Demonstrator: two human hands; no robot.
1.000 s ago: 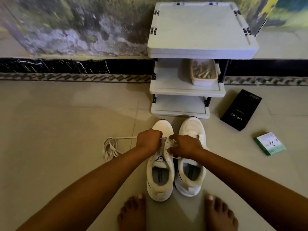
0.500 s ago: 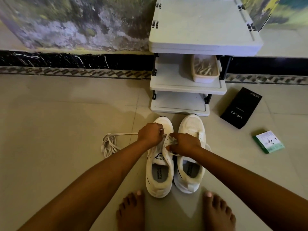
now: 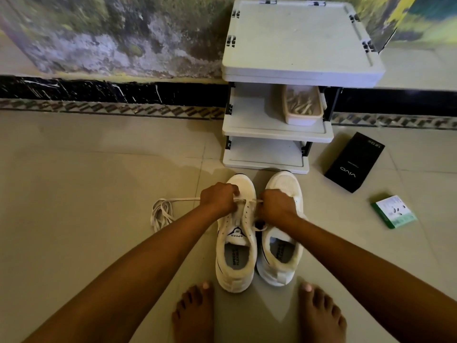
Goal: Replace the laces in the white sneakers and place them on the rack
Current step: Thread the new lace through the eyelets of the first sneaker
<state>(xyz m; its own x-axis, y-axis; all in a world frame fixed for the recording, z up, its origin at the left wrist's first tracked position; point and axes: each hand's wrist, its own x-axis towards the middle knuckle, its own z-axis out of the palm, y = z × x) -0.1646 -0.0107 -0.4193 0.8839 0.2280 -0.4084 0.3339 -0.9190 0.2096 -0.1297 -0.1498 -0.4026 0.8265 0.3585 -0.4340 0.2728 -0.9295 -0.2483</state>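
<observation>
Two white sneakers stand side by side on the floor tiles, toes toward the rack: the left sneaker [image 3: 236, 246] and the right sneaker [image 3: 282, 256]. A white lace [image 3: 162, 214] runs from the left sneaker's eyelets to a loose coil on the floor at the left. My left hand [image 3: 218, 198] grips this lace over the shoe's left eyelet row. My right hand [image 3: 277, 206] pinches the other lace end by the right eyelet row. The grey three-tier rack [image 3: 299, 45] stands just beyond the toes.
A small tub of clothes pegs [image 3: 303, 107] sits on the rack's middle shelf. A black phone box [image 3: 354, 162] and a green-white small box [image 3: 393, 211] lie on the floor at the right. My bare feet [image 3: 194, 315] flank the heels. The wall is behind the rack.
My two hands have drawn slightly apart over the left sneaker, pulling the lace taut across the eyelets. The shoes have not moved.
</observation>
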